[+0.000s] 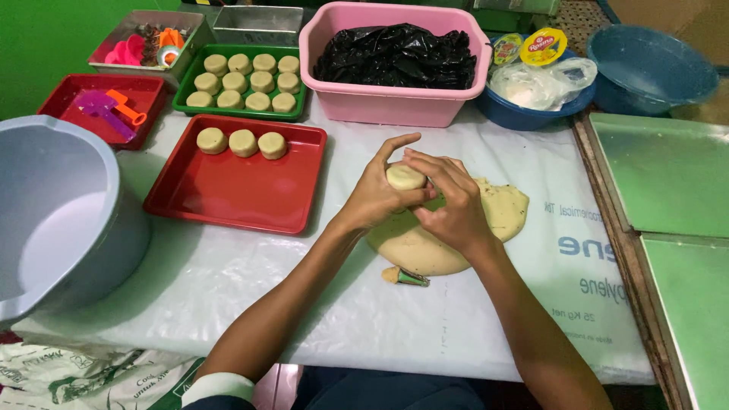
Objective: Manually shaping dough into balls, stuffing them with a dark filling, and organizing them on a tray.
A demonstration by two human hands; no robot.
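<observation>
From the head view, the left hand (377, 196) and right hand (448, 203) are closing together around a pale dough disc (405, 178), fingers curled on its rim, holding it just above the flattened dough slab (497, 212) lying on the white sheet (304, 304). A small cone (406, 276) is lying at the slab's near edge. Left of the hands, a red tray (235, 190) is holding three discs; behind it a green tray (244, 83) is carrying more. A pink tub (391, 102) is sitting behind, a grey bowl (61, 212) at far left
</observation>
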